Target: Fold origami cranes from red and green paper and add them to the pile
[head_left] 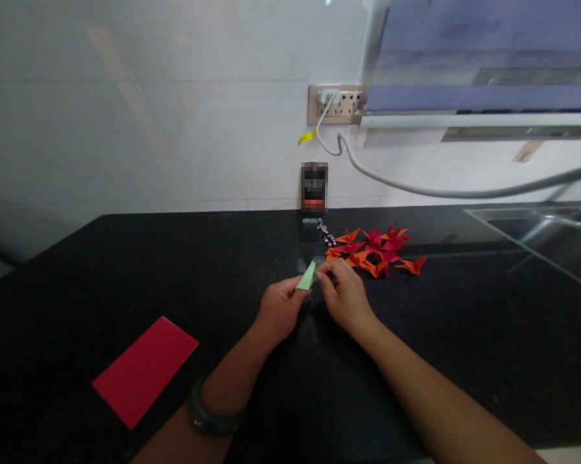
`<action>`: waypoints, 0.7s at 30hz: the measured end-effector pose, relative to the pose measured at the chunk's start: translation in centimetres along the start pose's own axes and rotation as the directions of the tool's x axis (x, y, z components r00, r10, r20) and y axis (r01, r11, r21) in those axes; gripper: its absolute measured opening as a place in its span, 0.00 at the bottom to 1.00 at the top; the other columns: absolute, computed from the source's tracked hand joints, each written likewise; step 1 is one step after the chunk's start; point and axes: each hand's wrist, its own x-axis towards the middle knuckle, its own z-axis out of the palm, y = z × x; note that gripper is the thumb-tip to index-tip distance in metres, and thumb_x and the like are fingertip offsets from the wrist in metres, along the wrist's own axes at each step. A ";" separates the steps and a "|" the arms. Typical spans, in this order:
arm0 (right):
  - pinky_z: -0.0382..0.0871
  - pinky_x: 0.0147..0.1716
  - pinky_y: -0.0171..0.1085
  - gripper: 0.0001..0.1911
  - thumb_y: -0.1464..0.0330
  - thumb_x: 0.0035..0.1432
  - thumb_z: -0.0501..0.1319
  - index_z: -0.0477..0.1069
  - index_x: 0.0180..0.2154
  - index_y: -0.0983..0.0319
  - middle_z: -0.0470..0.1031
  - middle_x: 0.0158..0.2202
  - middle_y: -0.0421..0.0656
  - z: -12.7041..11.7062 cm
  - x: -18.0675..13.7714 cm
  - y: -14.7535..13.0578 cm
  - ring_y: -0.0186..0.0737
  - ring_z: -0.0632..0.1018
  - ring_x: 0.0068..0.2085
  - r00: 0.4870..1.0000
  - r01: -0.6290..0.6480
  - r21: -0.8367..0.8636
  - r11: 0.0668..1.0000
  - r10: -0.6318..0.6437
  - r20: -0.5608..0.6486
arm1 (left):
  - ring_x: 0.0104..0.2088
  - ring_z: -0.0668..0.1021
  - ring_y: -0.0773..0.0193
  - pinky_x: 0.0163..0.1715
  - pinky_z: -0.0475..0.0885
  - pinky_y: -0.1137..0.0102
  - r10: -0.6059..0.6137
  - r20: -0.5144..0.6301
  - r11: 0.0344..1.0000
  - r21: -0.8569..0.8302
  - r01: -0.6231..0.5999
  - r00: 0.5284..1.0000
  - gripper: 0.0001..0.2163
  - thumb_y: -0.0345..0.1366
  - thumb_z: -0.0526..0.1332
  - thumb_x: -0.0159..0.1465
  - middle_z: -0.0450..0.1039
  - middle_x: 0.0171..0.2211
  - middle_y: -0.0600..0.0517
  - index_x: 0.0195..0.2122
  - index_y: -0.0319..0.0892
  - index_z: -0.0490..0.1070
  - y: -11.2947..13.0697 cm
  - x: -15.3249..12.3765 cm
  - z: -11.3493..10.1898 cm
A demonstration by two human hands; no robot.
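A small folded piece of light green paper [306, 276] is held over the dark counter between my two hands. My left hand [281, 307] pinches its lower left part between thumb and fingers. At its right edge my right hand [344, 290] has thumb and fingertips closed on the paper. Just beyond my right hand lie several folded paper cranes [373, 241] in red and orange, grouped together. One orange crane [413, 265] sits at the right end of the group.
A stack of red paper [146, 370] lies at left on the black counter [213, 258]. A phone [314, 187] with a beaded strap [325, 235] leans against the wall. A white cable [416, 189] runs from the wall socket [336, 104] toward the right. The sink [536, 248] is at far right.
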 end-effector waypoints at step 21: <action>0.66 0.28 0.34 0.04 0.72 0.54 0.55 0.67 0.29 0.60 0.70 0.28 0.42 -0.3 -0.2 0.1 0.37 0.72 0.30 0.999 0.031 0.027 0.999 -0.030 -0.041 | 0.33 0.76 0.60 0.33 0.68 0.69 -0.034 0.000 0.999 0.023 0.034 0.999 0.11 0.34 0.57 0.55 0.77 0.31 0.51 0.37 0.42 0.76 -0.6 0.1 -0.1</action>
